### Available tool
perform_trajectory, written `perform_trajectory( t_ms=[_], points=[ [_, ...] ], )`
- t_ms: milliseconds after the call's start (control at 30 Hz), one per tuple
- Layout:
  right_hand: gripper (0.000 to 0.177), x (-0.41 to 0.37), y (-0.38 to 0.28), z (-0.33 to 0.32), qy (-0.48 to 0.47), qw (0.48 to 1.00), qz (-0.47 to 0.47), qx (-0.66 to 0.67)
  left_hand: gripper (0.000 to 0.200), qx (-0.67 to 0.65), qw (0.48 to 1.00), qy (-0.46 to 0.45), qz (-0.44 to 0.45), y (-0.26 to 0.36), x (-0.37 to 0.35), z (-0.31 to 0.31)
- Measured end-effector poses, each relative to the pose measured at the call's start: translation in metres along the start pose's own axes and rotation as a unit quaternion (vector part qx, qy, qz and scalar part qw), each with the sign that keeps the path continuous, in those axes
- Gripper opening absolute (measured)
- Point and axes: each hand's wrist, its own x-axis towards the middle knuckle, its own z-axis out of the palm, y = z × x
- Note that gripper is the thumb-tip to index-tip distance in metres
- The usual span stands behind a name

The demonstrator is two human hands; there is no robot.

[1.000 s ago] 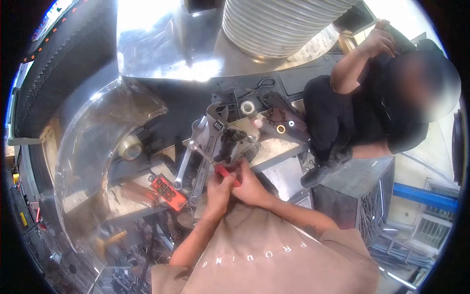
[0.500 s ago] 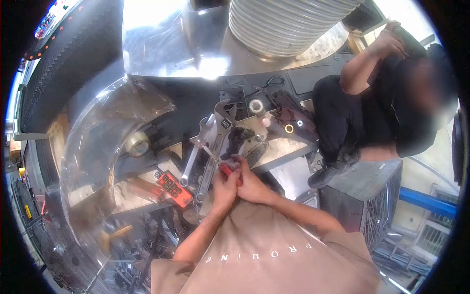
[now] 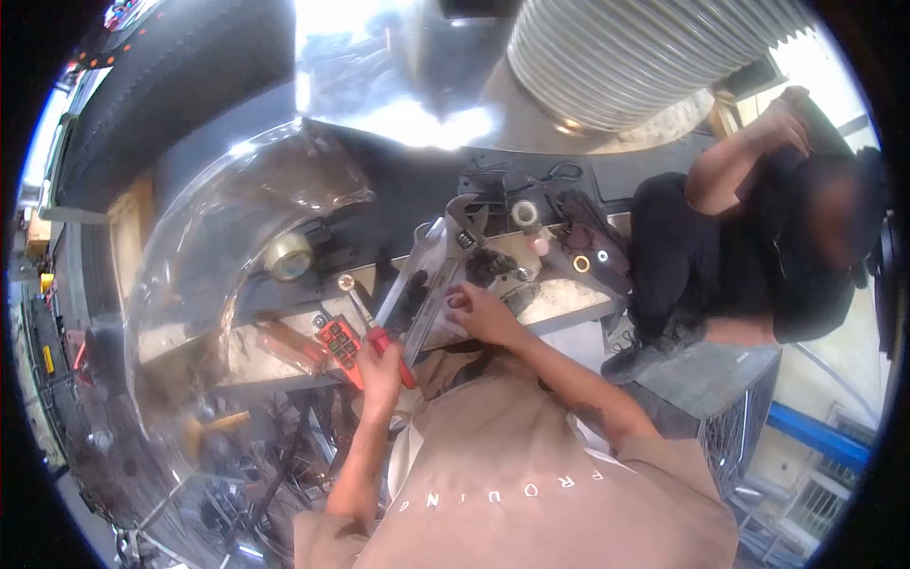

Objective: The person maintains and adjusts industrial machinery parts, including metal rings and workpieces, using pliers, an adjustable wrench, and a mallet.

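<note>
The person's left hand (image 3: 379, 358) is closed in a fist round the red-handled screwdriver (image 3: 363, 311). Its thin steel shaft points up and away from the body, and the tip hangs over the near edge of the counter (image 3: 569, 299). A stub of the glossy red plastic grip shows below the fist. Well to the right of it, the right hand (image 3: 479, 313) lies with its fingers curled down on the handle end of a large grey steel adjustable wrench (image 3: 445, 261). From here I cannot tell whether those fingers really grip the wrench or only rest on it. The wrench is long and dull, and its open jaw faces away from the person. Just beside the screwdriver, to its left, sits an orange-red control pendant with rows of dark buttons (image 3: 338, 341). Farther left lies a roll of clear packing tape (image 3: 289, 256), shiny and yellowish. Beyond the wrench are a small white tape roll (image 3: 524, 213) and a little brass-coloured ring (image 3: 581, 264). The counter itself is a worn, pale, dusty board on a dark frame, crowded with tools. A wide sheet of crumpled clear plastic (image 3: 237, 218) arches over its left side and catches the light. Behind it rises polished sheet metal and a broad ribbed silver duct (image 3: 645, 57). At the right, a second person in black clothes (image 3: 720, 256) sits close to the end of the counter with one arm raised.
</note>
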Motion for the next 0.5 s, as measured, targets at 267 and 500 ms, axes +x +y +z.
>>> perform_trajectory(
  t_ms=[267, 500],
  points=[
    [0.048, 0.089, 0.011, 0.025, 0.081, 0.979, 0.002, -0.187, 0.033, -0.012, 0.999, 0.035, -0.016, 0.003, -0.037, -0.013],
    [0.072, 0.087, 0.032, 0.021, 0.189, 0.949, 0.253, -0.012, 0.015, -0.020, 0.999, 0.047, 0.002, 0.008, -0.039, -0.004]
  ],
)
